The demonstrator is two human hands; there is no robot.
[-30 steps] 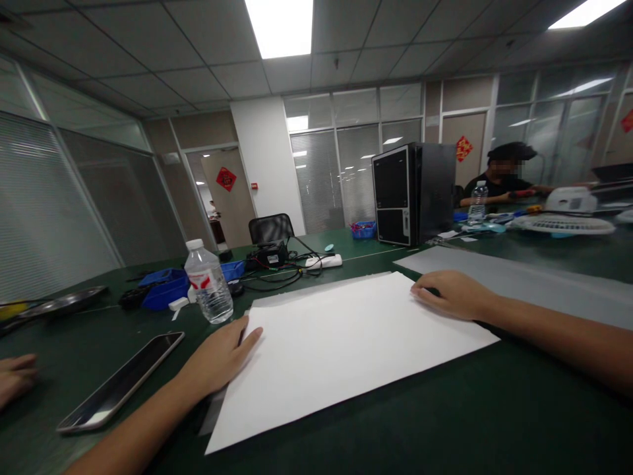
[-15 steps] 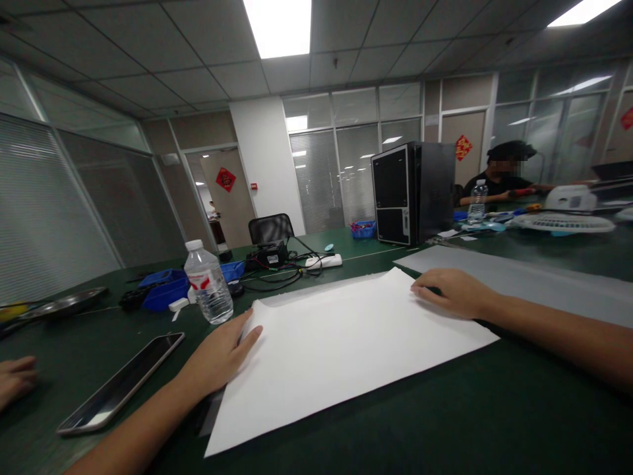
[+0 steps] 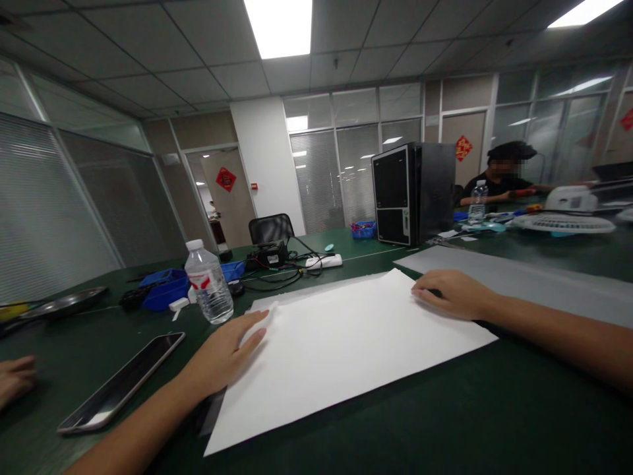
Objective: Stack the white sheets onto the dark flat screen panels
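Note:
A large white sheet (image 3: 346, 349) lies flat on the dark green table (image 3: 445, 422) in front of me. My left hand (image 3: 222, 353) is at the sheet's far left corner, which curls up between its fingers. At the far right corner, my right hand (image 3: 455, 293) has its bent fingers closed over the paper's edge. A second, grey sheet (image 3: 519, 280) lies just behind the right hand.
A water bottle (image 3: 208, 282) stands beyond my left hand, and a phone (image 3: 121, 382) lies left of it. Blue bins (image 3: 165, 288), cables and a computer tower (image 3: 413, 192) sit farther back. Another person's hand (image 3: 12, 379) rests at the left edge. A person (image 3: 504, 178) sits at back right.
My left hand's fingers have slid onto the far left corner and raised it slightly off the table. The right hand has stayed put.

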